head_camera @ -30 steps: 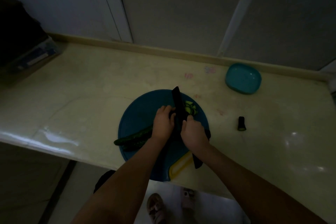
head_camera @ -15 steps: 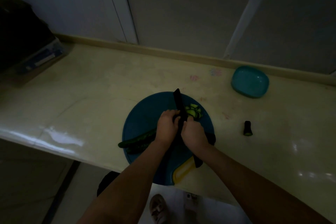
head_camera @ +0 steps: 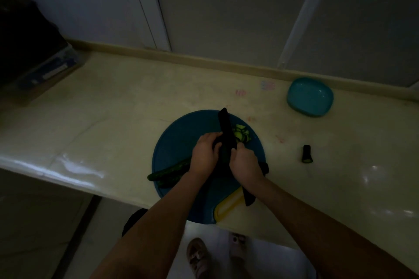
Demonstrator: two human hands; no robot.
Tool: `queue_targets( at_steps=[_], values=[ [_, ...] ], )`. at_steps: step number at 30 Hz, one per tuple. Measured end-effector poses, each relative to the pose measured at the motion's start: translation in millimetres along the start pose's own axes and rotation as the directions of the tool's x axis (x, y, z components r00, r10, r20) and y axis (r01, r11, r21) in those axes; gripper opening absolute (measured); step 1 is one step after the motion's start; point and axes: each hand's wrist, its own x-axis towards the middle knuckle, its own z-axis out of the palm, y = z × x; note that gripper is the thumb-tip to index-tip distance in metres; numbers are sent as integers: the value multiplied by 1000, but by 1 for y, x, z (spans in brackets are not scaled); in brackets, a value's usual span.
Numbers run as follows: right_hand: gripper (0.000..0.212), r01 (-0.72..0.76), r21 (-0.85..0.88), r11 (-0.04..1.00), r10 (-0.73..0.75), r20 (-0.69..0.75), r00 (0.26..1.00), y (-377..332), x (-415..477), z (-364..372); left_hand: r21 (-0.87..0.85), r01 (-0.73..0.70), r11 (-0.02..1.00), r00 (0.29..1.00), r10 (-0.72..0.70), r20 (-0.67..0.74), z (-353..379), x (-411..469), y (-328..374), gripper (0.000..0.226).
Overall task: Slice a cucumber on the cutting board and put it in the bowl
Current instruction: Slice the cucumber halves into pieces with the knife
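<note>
The cucumber (head_camera: 169, 171) lies on the round blue cutting board (head_camera: 179, 142), a long dark-green body whose uncut end pokes out past the left hand's wrist side and just over the board's near-left rim, while its cut end is hidden under the fingers. Its long axis runs from that free end at lower left up toward the right, meeting the knife blade (head_camera: 226, 131) roughly crosswise. I judge it light, firm enough to hold its shape under a press, but round and wet at the cut face, so it will want to roll or skid; the sensible hold is from above, a little behind the blade, fingertips tucked back. That is about where the left hand (head_camera: 204, 156) sits, curled down over the cucumber and pinning it to the board, knuckles touching or almost touching the flat of the blade. The right hand (head_camera: 244, 165) is closed around the knife's dark handle, whose butt sticks out beyond the wrist toward the near edge. Just past the blade, on the side away from the left hand, a small heap of pale slices (head_camera: 242, 136) rests on the board; these look thin, limp and sticky, likely best gathered rather than pinched singly. Farther right of the right hand, well apart on the counter (head_camera: 113, 108), stands a cut-off end piece (head_camera: 307, 154), and beyond it near the wall the teal bowl (head_camera: 310, 97) holds nothing I can make out in the dim light.
</note>
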Motion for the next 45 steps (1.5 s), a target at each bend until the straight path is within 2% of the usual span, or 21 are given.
queue_targets(
  at_steps=[7, 26, 39, 45],
  values=[
    [22, 20, 65, 998, -18, -20, 1000, -6, -2, -9, -10, 29, 1000, 1000, -29, -10, 1, 1, 1, 31],
    [19, 21, 31, 999, -21, -12, 1000, -11, -3, -3, -58, 27, 998, 999, -29, -28, -1, 1, -1, 32],
    [20, -14, -6, 1000, 15, 47, 999, -18, 8, 6, -65, 33, 997, 999, -33, 4, -3, 1, -3, 36],
    [25, -12, 2, 1000, 12, 29, 1000, -7, 3, 5, -86, 43, 995, 999, -44, -5, -4, 1, -2, 31]
  ],
)
